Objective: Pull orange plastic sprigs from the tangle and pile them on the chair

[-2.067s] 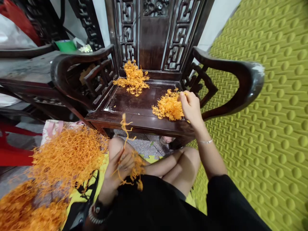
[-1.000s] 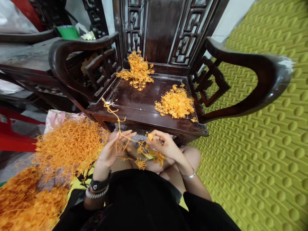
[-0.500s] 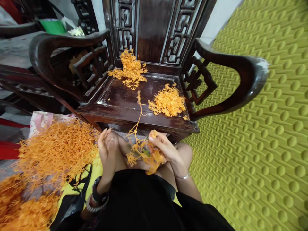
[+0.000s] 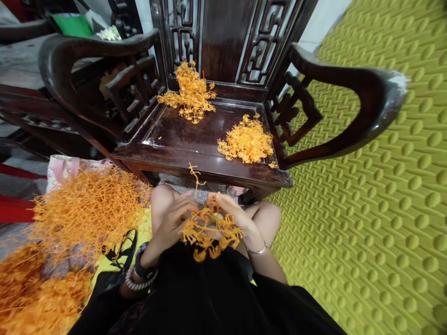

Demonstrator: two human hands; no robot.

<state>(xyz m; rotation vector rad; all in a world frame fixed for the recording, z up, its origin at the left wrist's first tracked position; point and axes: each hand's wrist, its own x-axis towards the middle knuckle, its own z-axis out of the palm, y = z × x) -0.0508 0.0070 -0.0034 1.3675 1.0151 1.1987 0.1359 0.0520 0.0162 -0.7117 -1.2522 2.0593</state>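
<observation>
Sprig (image 4: 191, 231) orange. Chair (image 4: 209, 158) dark brown, latticed back. Mat (image 4: 366, 209) yellow-green, dotted and ridged. Bag (image 4: 66, 176) shows pink handles. Shirt (image 4: 206, 293) black.

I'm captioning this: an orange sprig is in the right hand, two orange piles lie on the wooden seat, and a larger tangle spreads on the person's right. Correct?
Not quite: the head view shows the larger tangle on the person's left. The sprig in the right hand and piles on the seat are right.

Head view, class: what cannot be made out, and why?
In the head view:
Whether left hand grips orange sprig: hidden by its fingers.
Lower-left heap: cut off by left and bottom edges.
Patterned bag, lower part: hidden by orange stems.
Pink thing under chair: too small to identify.
</observation>
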